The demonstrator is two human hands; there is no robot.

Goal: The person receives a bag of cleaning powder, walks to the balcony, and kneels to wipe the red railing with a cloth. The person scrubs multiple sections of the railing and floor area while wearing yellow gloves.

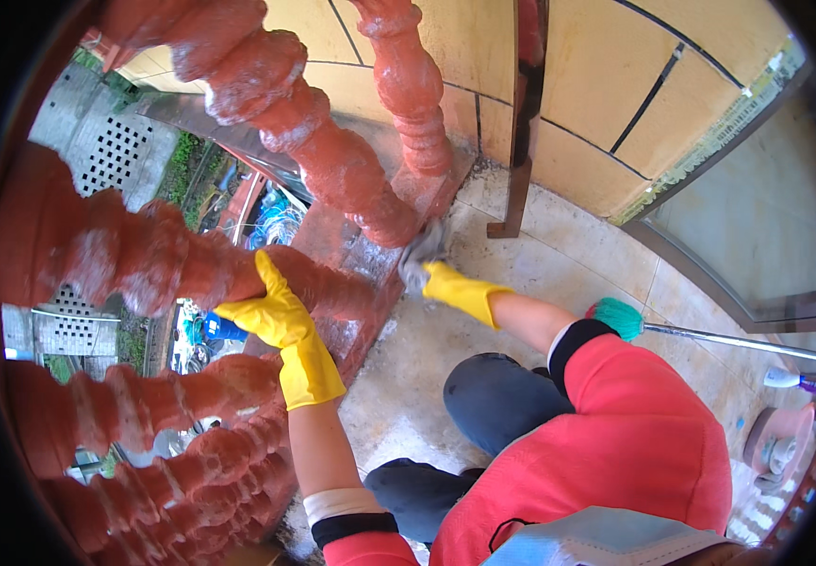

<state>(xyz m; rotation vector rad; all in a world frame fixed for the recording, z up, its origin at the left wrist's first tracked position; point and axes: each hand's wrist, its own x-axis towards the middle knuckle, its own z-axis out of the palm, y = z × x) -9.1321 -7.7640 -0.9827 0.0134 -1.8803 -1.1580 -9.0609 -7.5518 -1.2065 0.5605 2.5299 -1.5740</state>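
Note:
My right hand, in a yellow rubber glove, holds a grey cloth, blurred, against the base edge of the red balustrade, where it meets the tiled floor. My left hand, in a matching glove, rests on a red turned baluster, thumb and fingers spread against its side. Whitish patches mark this baluster and the neighbouring one. The fingertips of my right hand are partly hidden by the cloth.
A green-bristled brush with a long metal handle lies on the right. Near the yellow tiled wall stands a brown metal post. A pink basin and a white-and-purple bottle are at far right. Beyond the balusters lies a lower yard.

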